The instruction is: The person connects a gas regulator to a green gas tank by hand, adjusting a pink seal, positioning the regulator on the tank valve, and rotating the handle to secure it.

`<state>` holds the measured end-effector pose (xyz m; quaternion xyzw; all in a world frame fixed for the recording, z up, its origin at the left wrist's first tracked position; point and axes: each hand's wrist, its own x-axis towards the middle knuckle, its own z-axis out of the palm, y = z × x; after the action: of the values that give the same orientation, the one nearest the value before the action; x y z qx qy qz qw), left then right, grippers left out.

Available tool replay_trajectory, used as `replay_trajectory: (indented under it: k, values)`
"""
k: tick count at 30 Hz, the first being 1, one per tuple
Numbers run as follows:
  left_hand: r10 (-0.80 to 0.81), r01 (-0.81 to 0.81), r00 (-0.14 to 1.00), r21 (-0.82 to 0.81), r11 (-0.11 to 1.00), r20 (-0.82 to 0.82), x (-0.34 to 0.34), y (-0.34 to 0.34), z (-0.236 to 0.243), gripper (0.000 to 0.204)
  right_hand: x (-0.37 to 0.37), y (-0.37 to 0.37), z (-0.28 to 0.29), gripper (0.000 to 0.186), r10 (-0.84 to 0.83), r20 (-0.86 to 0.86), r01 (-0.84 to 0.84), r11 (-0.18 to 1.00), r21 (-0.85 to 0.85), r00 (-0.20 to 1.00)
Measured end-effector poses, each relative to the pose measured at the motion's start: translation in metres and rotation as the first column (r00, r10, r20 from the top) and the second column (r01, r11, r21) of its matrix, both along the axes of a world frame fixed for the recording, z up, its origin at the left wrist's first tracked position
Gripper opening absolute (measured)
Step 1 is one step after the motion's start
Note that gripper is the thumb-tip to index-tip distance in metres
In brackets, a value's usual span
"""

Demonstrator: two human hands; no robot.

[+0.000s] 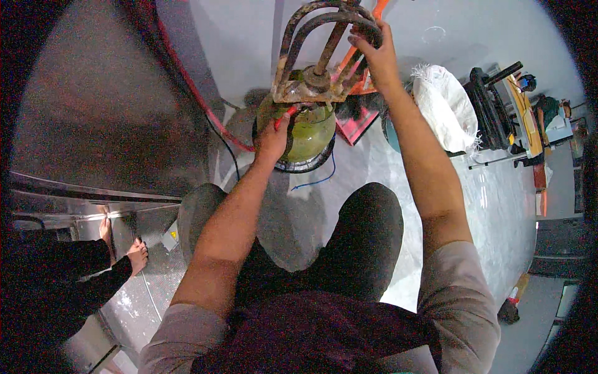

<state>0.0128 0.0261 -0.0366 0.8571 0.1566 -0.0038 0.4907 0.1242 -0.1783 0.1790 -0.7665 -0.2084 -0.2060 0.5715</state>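
My left hand (274, 140) is closed around a tool with a red handle (285, 118); the tool's far end is too small to make out. It sits against the lower edge of a rusty metal frame (305, 93) with curved bars and an upright rod. My right hand (377, 53) grips the top of a curved bar on that frame, its fingers partly hidden behind the bar. Under the frame's base plate stands a rounded yellow-green vessel (314, 134), upright on a dark ring at the floor. A thin blue cord (334, 163) trails from beside the vessel.
A red hose (199, 100) and a dark cable run along the left beside a large metal panel (118, 93). At lower left, another person's hands (136, 255) touch a metal surface. A white woven sack (443, 106) stands right of my right forearm, near black equipment (489, 112).
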Motion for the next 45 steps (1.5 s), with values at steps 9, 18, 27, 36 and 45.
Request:
replay_trajectory:
  k: [9,18,27,36,45]
  values:
    - [0.024,-0.022,0.999,-0.065,0.998,0.026,-0.002,0.004,0.004,0.064,-0.009,0.000,-0.012,0.060,0.058,-0.015,-0.055,0.988,0.142,0.998]
    - [-0.029,0.028,0.999,0.022,0.999,0.044,-0.005,0.004,0.010,0.063,-0.012,-0.001,-0.007,0.048,0.065,-0.025,-0.061,0.992,0.115,0.998]
    - [-0.026,0.028,0.997,-0.017,0.999,0.072,-0.007,0.003,0.011,0.062,-0.005,-0.001,-0.010,0.048,0.082,-0.027,-0.078,0.988,0.136,0.996]
    - [0.060,-0.072,0.993,0.124,0.990,0.102,-0.011,0.001,0.027,0.061,0.004,-0.008,-0.018,0.061,0.056,-0.023,-0.052,0.992,0.117,0.998]
    - [0.131,-0.160,0.951,0.082,0.984,0.281,-0.008,0.002,0.028,0.056,0.005,-0.009,-0.017,0.070,0.032,0.003,-0.032,0.998,0.059,0.999]
